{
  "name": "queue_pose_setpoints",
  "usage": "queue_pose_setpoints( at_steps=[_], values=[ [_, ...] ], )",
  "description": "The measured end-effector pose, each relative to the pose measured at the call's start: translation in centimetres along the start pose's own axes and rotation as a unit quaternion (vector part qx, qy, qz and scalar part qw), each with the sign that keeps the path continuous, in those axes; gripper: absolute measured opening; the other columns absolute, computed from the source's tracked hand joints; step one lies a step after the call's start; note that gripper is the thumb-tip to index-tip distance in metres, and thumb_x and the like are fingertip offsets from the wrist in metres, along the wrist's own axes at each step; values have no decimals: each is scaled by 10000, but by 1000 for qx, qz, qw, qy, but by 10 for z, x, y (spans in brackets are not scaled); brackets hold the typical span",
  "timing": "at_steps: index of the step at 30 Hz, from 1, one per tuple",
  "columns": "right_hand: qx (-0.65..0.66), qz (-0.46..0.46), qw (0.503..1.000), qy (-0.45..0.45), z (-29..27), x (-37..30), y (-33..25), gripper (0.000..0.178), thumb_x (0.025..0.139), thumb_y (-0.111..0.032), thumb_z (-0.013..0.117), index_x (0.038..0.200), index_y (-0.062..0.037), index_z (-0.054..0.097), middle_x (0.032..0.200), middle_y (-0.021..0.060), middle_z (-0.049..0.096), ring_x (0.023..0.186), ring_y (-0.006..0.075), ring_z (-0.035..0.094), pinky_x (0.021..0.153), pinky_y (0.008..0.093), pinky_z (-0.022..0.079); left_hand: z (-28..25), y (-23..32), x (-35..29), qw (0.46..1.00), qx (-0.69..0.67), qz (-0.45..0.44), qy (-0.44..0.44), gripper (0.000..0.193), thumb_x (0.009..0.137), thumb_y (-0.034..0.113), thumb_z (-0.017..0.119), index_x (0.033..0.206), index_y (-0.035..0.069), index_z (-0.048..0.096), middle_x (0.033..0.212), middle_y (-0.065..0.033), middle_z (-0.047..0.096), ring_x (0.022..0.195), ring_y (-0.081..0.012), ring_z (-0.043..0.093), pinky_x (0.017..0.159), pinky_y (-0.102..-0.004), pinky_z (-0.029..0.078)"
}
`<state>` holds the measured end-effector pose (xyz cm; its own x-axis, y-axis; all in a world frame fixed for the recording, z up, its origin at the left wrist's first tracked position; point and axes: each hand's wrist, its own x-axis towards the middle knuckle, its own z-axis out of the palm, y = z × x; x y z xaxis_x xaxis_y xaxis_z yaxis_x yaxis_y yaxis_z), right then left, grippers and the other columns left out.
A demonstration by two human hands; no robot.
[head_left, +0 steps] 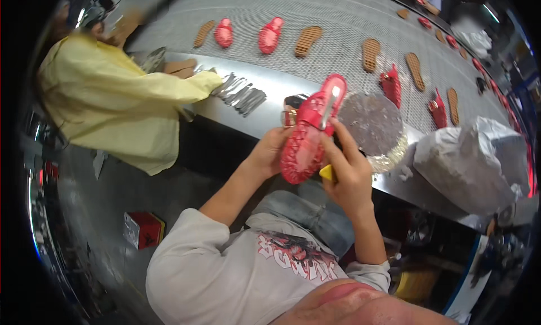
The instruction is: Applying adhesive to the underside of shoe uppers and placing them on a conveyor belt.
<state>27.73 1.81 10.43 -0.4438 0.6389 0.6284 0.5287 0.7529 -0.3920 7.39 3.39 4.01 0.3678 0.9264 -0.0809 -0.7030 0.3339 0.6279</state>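
Note:
Held up over the near edge of the bench is a red woven sandal (305, 153), its underside facing me and its heel pointing away. A narrow silver metal strip (328, 107) lies lengthwise along its middle. My left hand (271, 150) is closed round the sandal's left side. On the other side, the fingers of my right hand (350, 166) press against the sandal near the strip. A small yellow object (327, 173) sticks out from under my right fingers; its full shape is hidden by the hand.
A mesh conveyor (338, 20) beyond the bench carries red sandals (270, 35) and brown soles (308, 41). Metal strips (242, 94) lie left, by a person in yellow (118, 94). A round grey block (372, 125) and a white sack (468, 161) stand right.

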Motion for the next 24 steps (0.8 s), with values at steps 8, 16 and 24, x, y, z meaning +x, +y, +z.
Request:
queue_pose_setpoints(
  at_steps=[8,16,24],
  values=[
    [158,11,987,-18,-21,-61,1,235,666,75,626,891,8,609,944,156,673,660,285,648,600,336,520,-33,35,75,995,37,38,82,349,1002,255,512,1227,-8,564,1162,-115,660,1055,-205,647,952,-378,518],
    [165,263,950,-8,-30,-168,-12,83,785,53,586,845,12,625,805,128,656,679,264,649,636,306,497,-74,72,287,993,70,13,97,249,982,136,464,1157,-5,574,1088,-123,674,977,-232,664,926,-408,523],
    [124,455,882,19,-40,-217,-30,50,816,9,588,853,13,622,763,130,633,639,243,619,592,300,465,-113,40,377,950,212,-82,212,173,977,164,489,1005,43,610,886,-83,685,781,-211,668,748,-424,573]
  ],
)
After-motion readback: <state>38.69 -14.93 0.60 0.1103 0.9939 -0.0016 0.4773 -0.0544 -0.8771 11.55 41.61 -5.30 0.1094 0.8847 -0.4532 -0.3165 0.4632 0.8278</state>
